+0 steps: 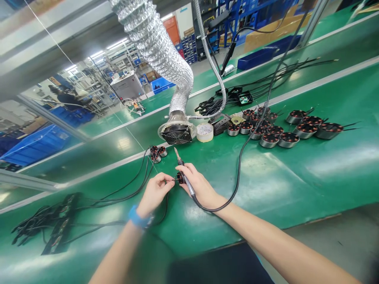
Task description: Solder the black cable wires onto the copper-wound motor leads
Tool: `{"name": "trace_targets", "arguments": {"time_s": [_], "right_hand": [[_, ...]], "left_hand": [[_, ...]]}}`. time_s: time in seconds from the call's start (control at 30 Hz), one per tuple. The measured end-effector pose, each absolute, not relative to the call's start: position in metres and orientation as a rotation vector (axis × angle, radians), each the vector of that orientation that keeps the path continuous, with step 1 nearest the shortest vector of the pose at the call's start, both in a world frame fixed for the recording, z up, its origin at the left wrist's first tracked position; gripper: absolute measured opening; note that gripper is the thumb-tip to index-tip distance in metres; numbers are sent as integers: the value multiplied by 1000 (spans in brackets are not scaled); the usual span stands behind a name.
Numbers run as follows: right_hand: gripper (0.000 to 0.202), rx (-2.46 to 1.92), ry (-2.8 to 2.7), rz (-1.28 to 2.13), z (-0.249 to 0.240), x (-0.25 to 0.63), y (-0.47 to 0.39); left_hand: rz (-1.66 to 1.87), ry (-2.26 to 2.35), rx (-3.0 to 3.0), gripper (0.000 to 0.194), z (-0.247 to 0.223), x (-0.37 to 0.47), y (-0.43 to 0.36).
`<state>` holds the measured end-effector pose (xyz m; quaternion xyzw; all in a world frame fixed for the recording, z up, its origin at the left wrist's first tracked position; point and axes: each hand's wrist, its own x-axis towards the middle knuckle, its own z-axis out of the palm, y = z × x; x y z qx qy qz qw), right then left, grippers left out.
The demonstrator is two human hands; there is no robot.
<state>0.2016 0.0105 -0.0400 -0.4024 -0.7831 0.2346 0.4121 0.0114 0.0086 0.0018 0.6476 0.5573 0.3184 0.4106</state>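
Observation:
My right hand (203, 187) is closed around a soldering iron (188, 186), whose tip points up and away from me. The same hand's fingers also hold a small round motor (180, 178) with dark windings. At the motor's left side, my left hand (155, 192) pinches a thin wire, and a black cable (166, 207) hangs below those fingers. Exactly where wire and motor meet is too small to make out. Past the left hand, several small motors (155, 157) with black cables stand together. The iron's cord (241, 157) loops under my right wrist and up to the right.
A fume extractor (177, 135) on a silver duct (154, 43) hangs just beyond my hands. Beside it are a white round tub (205, 132) and several motors (269, 140). Cables with circuit boards (59, 228) lie at left; more black cables (213, 103) lie behind.

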Motion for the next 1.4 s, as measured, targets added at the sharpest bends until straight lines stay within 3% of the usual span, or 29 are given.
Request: {"name": "trace_targets", "arguments": {"time_s": [0.27,0.8,1.1,1.4], "right_hand": [[62,-1005,-1972,596,-41,201,11],[64,-987,-1960,588,-44,201,12],[59,-970,-1951,620,-43,202,12],[49,-845,-1794,749,-54,189,13]], "left_hand": [[755,1383,1362,27,7,7,16],[802,1406,1398,27,8,13,18],[592,1345,1460,32,9,4,19],[869,1291,1257,31,-6,10,19]]}}
